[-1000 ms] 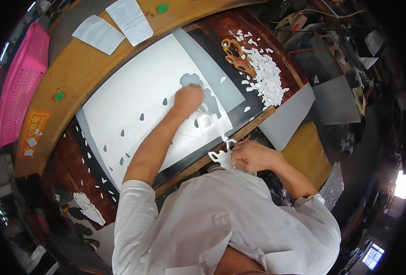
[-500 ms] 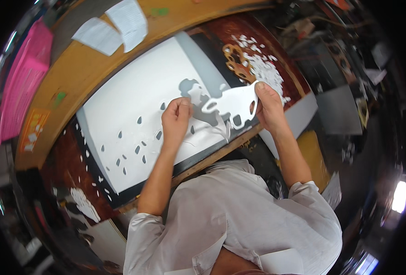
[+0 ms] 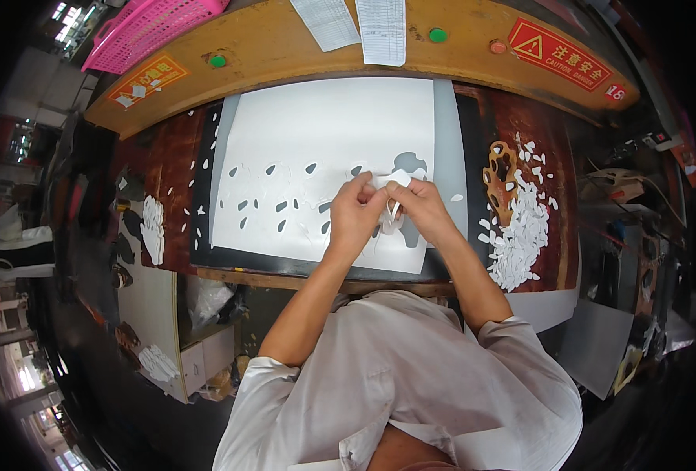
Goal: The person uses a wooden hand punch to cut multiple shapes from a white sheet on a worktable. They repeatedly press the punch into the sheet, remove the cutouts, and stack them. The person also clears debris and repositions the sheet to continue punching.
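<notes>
My left hand [image 3: 356, 216] and my right hand [image 3: 421, 206] are close together over the right part of a white sheet [image 3: 324, 118]. Pinched between the fingers of both is a white cut-out piece [image 3: 400, 177], with a thin strip of it hanging below my right fingertips. My hands cover much of the piece. Rows of small cut holes run across the lower half of the sheet, and a larger cut gap [image 3: 409, 162] opens just beyond my right hand. Under the sheet lies a grey board [image 3: 447, 149].
An orange-brown cutting die [image 3: 500, 177] lies to the right beside a heap of small white cut pieces [image 3: 520, 243]. A stack of white pieces [image 3: 153, 228] sits at the left. Across the back runs a yellow machine beam [image 3: 285, 55] with buttons, papers and a pink basket [image 3: 155, 27].
My right hand has brought the white piece from the right side in over the sheet, and my left hand has joined it there. The view has turned and straightened.
</notes>
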A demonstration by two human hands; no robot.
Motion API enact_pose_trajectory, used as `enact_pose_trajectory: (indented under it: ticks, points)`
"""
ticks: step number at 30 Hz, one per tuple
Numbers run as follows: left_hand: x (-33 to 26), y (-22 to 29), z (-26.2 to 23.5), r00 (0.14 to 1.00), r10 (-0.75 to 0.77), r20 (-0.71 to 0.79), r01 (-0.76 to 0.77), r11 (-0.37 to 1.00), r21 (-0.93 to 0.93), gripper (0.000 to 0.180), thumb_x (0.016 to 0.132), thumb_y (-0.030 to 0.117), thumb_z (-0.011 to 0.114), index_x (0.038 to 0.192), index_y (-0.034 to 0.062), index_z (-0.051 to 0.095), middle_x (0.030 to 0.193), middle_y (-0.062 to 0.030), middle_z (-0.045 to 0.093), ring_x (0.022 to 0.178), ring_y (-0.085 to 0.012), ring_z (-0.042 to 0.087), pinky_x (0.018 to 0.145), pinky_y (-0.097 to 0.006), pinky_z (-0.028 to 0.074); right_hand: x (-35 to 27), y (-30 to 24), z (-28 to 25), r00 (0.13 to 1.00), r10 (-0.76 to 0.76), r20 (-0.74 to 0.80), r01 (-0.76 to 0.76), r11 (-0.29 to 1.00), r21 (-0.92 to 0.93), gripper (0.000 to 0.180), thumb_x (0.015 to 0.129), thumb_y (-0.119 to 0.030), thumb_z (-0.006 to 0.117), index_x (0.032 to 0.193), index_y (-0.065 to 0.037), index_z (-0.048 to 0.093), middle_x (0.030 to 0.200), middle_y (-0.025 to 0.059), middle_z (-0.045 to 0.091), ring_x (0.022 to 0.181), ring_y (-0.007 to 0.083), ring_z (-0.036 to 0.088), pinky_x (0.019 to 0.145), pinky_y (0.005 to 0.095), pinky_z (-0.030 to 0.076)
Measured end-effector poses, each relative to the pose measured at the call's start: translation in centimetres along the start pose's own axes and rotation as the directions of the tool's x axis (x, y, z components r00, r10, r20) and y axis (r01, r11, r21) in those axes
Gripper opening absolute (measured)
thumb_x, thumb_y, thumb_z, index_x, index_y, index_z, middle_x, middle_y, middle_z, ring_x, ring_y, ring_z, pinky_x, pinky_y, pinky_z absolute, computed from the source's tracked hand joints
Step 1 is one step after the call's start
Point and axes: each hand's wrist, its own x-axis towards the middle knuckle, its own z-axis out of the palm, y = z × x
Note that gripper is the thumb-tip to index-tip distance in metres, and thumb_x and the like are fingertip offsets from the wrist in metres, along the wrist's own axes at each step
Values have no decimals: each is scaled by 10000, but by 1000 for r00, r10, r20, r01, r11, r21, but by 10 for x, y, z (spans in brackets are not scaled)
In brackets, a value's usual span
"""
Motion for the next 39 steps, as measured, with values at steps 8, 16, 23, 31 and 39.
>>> enact_pose_trajectory:
  ticks: [8, 16, 23, 31, 39]
  points:
    - [-26, -22, 9, 948, -304, 94, 309, 808, -501, 367, 1055, 279, 721, 1266, -21, 730, 939, -47, 715, 778, -92, 642, 745, -255, 553, 5, 36, -17, 972, 138, 192, -217, 843, 492, 275, 1084, -284, 650, 1173, -28, 698, 969, 15, 699, 809, 93, 632, 692, 276, 516]
    - [-17, -36, 45, 890, -369, 268, 348, 929, 123, 326, 1039, 266, 675, 871, -3, 748, 654, -40, 641, 576, -141, 566, 578, -298, 472, -36, -35, -122, 954, -135, -268, 269, 783, 561, 485, 1137, -381, 494, 1430, -5, 585, 1319, 142, 716, 1144, 266, 721, 904, 411, 609]
    - [-25, -8, 68, 983, 15, 186, -54, 977, 205, 194, 1025, 125, 637, 1109, 0, 758, 896, -54, 713, 796, -134, 661, 679, -275, 504, -55, -54, -141, 936, -139, -324, 273, 868, 416, 502, 1167, -390, 423, 1473, 1, 493, 1247, 175, 670, 1036, 342, 747, 878, 506, 674]
    - [-19, -12, 53, 995, -85, 54, 95, 970, -223, 463, 1016, 31, 570, 1476, -16, 560, 1393, -192, 645, 1186, -257, 665, 980, -356, 540, -42, -38, -135, 945, -34, -326, 206, 837, 507, 401, 1166, -361, 432, 1376, -32, 527, 1060, 94, 656, 1012, 288, 754, 847, 463, 701]
    - [-27, -20, 45, 688, -257, 679, 720, 126, -683, 746, 1071, 561, 531, 1571, 11, 458, 1495, -274, 576, 1240, -316, 677, 1006, -445, 590, -71, -26, -45, 898, -352, 266, 439, 768, -466, 305, 1010, -88, 667, 1298, 11, 688, 1380, 116, 672, 1320, 300, 643, 1124, 403, 482]
